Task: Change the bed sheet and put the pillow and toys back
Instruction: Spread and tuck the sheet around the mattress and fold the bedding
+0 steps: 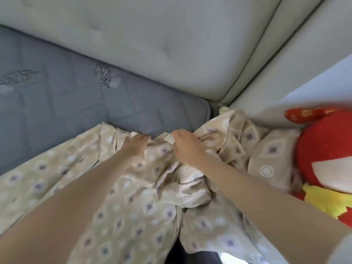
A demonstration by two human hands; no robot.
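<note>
Bare mattress (pixel 76 96) lay open left of and beyond hands, flat and free up to headboard (pixel 152 44). Padded headboard closed off far side. Side panel (pixel 285 63) closed off right, met headboard at corner. Narrow dark gap at mattress corner was partly filled by bunched sheet (pixel 133 206). Red plush toy (pixel 327 155) blocked right edge, touching sheet folds. Left hand (pixel 135 147) lay flat on sheet edge, right hand (pixel 188 147) gripped fold just beside it, small gap between them. Strip of sheet stayed free between forearms.

A small white tag (pixel 170 139) on the sheet (pixel 133 206), at frame centre, carries print too blurred to read.
</note>
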